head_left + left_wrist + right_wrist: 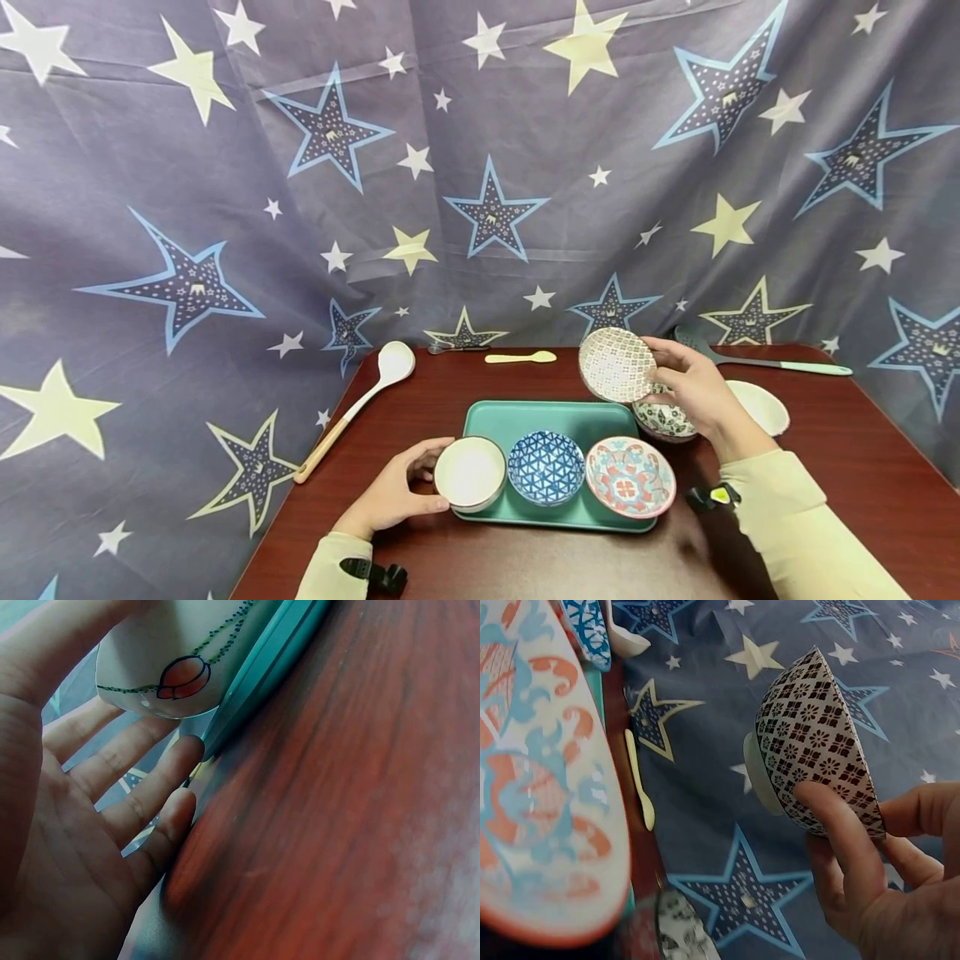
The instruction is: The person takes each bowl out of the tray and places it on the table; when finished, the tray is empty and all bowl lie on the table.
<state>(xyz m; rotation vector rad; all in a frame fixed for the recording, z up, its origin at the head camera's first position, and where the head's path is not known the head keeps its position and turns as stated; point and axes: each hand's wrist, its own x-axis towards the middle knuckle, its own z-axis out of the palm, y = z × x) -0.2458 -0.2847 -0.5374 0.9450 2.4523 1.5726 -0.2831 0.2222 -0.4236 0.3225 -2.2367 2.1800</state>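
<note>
My left hand (433, 477) grips a white bowl (470, 472) at the left end of a teal tray (525, 414), thumb on the near side and fingers round the far side. In the left wrist view the white bowl (172, 652) shows an orange fruit motif and sits at the tray's edge (270, 660), with my left hand (112, 787) beside it. My right hand (669, 367) holds a brown-patterned bowl (617, 364) tilted in the air above the tray's far right corner. The right wrist view shows my right hand (855, 825) pinching this bowl (817, 742) by its rim.
On the tray also sit a blue triangle-patterned bowl (546, 467) and a pink and teal bowl (630, 477). A dark-patterned bowl (663, 421) and a white bowl (761, 407) stand on the red-brown table (862, 483). A white ladle (360, 404), yellow spoon (521, 357) and teal-handled spatula (757, 362) lie farther back.
</note>
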